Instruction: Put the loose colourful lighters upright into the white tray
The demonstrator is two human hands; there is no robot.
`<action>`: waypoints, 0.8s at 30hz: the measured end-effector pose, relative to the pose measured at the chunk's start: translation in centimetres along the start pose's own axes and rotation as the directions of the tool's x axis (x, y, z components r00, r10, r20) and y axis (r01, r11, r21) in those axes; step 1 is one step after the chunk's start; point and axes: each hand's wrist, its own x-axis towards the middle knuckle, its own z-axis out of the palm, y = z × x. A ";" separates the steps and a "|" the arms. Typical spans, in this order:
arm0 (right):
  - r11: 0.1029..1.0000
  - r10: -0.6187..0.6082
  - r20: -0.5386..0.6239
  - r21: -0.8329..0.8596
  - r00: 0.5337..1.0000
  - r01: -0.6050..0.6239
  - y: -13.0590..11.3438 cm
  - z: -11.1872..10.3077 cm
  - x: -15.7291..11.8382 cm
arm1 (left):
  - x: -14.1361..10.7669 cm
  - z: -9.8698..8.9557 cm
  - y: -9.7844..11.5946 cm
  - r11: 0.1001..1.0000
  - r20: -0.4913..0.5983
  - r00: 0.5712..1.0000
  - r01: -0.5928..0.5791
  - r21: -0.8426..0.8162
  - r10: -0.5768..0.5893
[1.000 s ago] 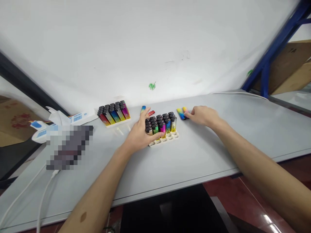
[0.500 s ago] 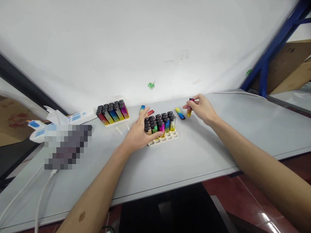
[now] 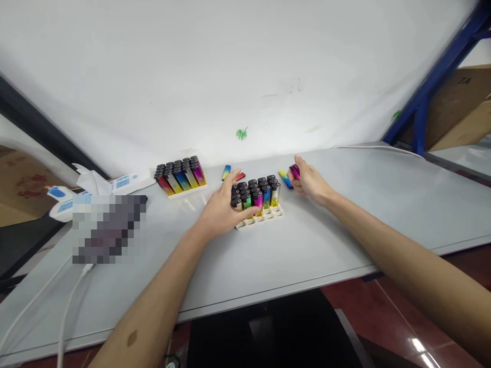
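Observation:
A white tray [image 3: 263, 219] at the middle of the table holds several upright lighters with black tops; its front slots are bare. My left hand [image 3: 222, 207] rests at the tray's left side, thumb across the front lighters and fingers spread behind, around the group. To the right of the tray, my right hand [image 3: 308, 180] is closed round a magenta lighter [image 3: 295, 171], whose lower part is hidden by the fingers. Beside it lies a yellow-blue lighter [image 3: 286, 179]. Behind the left hand lie a blue-yellow lighter [image 3: 226, 172] and a red lighter [image 3: 240, 177].
A second white tray [image 3: 187, 191], filled with coloured lighters, stands at the back left. Farther left are power strips [image 3: 125, 183], a blurred dark device [image 3: 111, 230] and white cables. The wall borders the table's back.
My right hand has turned, tilting the magenta lighter from upright, and its fingers have curled round it. My left hand stays by the tray. The view has shifted slightly.

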 end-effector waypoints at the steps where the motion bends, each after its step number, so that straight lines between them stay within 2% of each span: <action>1: 1.000 0.008 0.007 0.013 1.000 -0.008 0.0 0.0 0.0 | 0.0 0.0 0.0 1.000 0.001 1.000 0.003 0.003 -0.003; 7: 1.000 0.020 0.047 0.014 0.999 -0.021 0.2 0.0 0.1 | 0.0 0.0 0.0 1.000 -0.010 1.000 -0.022 0.000 0.022; 13: 0.997 -0.072 0.076 -0.032 0.995 0.074 0.5 0.1 0.0 | 0.1 0.1 -0.1 0.999 0.001 1.000 -0.027 -0.025 0.028; 18: 0.983 -0.158 0.125 0.113 0.979 0.144 0.1 0.3 -0.5 | 0.1 0.1 -0.2 0.998 -0.005 0.999 -0.053 -0.023 0.053; 21: 0.983 -0.097 0.171 0.173 0.981 0.067 -0.2 0.2 -0.7 | 0.1 0.1 -0.1 0.998 -0.006 0.999 -0.048 -0.027 0.048; 24: 0.989 -0.025 0.177 0.149 0.984 -0.001 -0.2 0.1 -0.5 | 0.1 0.0 0.0 0.999 -0.004 0.999 -0.041 -0.026 0.041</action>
